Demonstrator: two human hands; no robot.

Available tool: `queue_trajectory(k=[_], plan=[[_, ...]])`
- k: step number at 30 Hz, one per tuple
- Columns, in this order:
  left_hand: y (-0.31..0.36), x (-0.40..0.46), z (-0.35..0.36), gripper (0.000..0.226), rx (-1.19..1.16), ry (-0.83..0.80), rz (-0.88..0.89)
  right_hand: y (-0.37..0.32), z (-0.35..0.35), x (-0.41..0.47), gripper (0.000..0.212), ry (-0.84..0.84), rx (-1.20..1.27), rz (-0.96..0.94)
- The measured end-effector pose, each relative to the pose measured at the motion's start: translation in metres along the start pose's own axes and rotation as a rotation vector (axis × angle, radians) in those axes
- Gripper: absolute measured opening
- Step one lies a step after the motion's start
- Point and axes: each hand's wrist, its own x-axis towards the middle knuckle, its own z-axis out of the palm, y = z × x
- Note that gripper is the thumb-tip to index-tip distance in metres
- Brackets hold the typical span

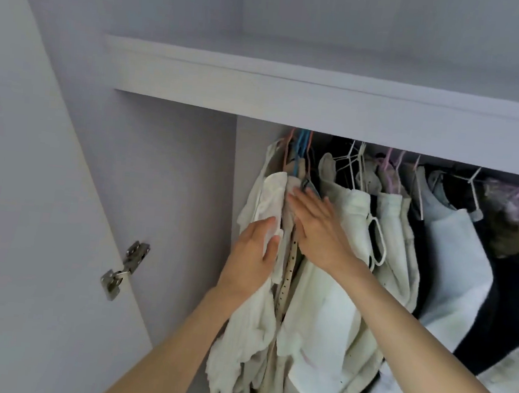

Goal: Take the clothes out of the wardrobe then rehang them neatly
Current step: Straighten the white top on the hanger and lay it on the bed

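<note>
Several garments hang close together on pink, blue and white hangers [301, 146] under the wardrobe shelf. At the left end is a white top [266, 197]. My left hand [254, 256] lies flat on it with straight fingers. My right hand [318, 230], fingers straight, presses between that top and a cream garment [323, 313]. A beige dotted belt [291, 262] hangs in the gap between my hands. Neither hand grips anything.
Further right hang a pale blue garment [455, 253] and black clothes [507, 305]. A white shelf [325, 95] runs above the rail and hides it. The open wardrobe door [29, 206] with its metal hinge [123, 268] stands at the left.
</note>
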Motion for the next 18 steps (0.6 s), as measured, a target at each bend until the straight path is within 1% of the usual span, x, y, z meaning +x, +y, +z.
queue_trajectory(k=[2,3,4,6,8,12,18], plan=[[-0.001,0.01,0.007,0.04,0.025,0.03,0.005,0.008,0.003,0.006,0.044,-0.05,-0.021,-0.028],[-0.005,0.014,0.008,0.04,0.046,0.045,-0.003,0.011,0.005,0.006,0.048,-0.059,-0.031,-0.041],[-0.008,0.017,0.009,0.04,0.076,0.055,-0.015,0.015,0.008,0.003,0.052,-0.049,-0.055,-0.067],[-0.014,0.02,0.006,0.039,0.138,0.07,-0.032,0.022,0.015,-0.002,0.052,-0.019,-0.13,-0.116],[-0.019,0.023,0.001,0.036,0.17,0.09,-0.06,0.027,0.022,-0.004,0.049,0.005,-0.163,-0.117],[-0.022,0.038,-0.014,0.03,0.269,0.191,-0.107,0.028,0.029,-0.006,0.05,0.066,-0.117,-0.098],[-0.012,0.072,-0.013,0.027,0.41,0.248,-0.143,0.032,0.033,-0.01,0.051,0.072,-0.113,-0.077]])
